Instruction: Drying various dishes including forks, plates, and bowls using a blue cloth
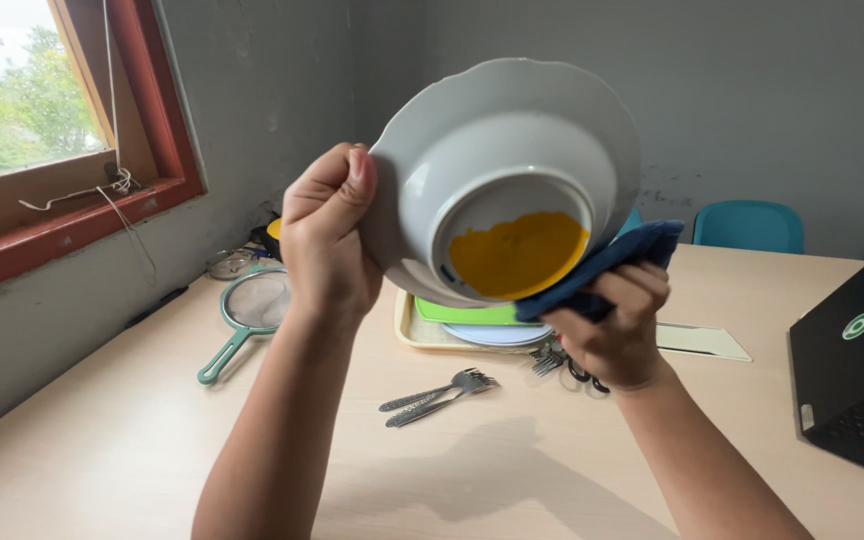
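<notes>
My left hand [324,235] grips the scalloped rim of a white bowl [512,140], fingers curled tight around its edge, holding it tilted in the air above the counter [132,440] with its underside turned toward me. A yellow patch [518,254] covers much of the bowl's round base. My right hand [614,325] is closed around a dark blue cloth [602,265], pinching it between thumb and fingers, and the cloth is pressed against the lower right edge of the bowl, just beside the yellow patch. Below the bowl, on the pale wooden counter, a cream tray [410,330] carries a green plate [462,313] stacked on a white plate [497,335]. Two metal forks [437,396] lie side by side in front of the tray, near my left forearm, and more cutlery [549,358] sits partly hidden behind my right hand. A green-handled strainer [247,315] rests on the counter to the left, close to the grey wall under a red-framed window [72,215]. An open black laptop [857,365] sits at the right edge of the counter, well apart from the bowl, with a flat pale sheet [702,341] lying between it and the tray. A teal chair [749,225] stands behind the counter's far side.
</notes>
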